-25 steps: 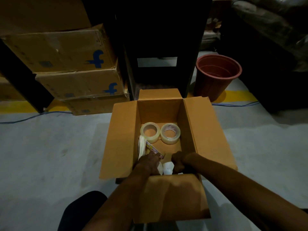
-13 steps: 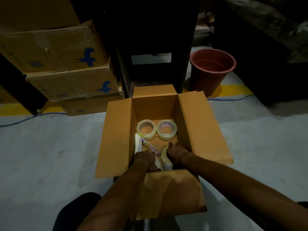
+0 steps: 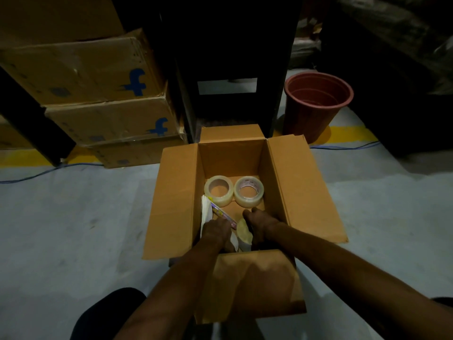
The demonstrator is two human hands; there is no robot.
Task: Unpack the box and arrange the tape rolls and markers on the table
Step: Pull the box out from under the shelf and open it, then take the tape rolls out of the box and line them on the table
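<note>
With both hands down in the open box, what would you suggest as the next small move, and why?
Probably lift the tape roll straight up with the right hand: it stands on edge between both hands near the box's near wall, while two rolls lie flat farther back, untouched.

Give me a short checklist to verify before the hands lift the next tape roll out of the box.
1. Box flaps open: ok.
2. Both hands inside: left hand, right hand: ok.
3. Near tape roll sits between the hands: ok.
4. Firm grip on it: cannot tell, the fingers are hidden.
5. Two far tape rolls lie flat, clear of the hands: ok.
6. Marker pack beside the left hand, free: cannot tell.
</note>
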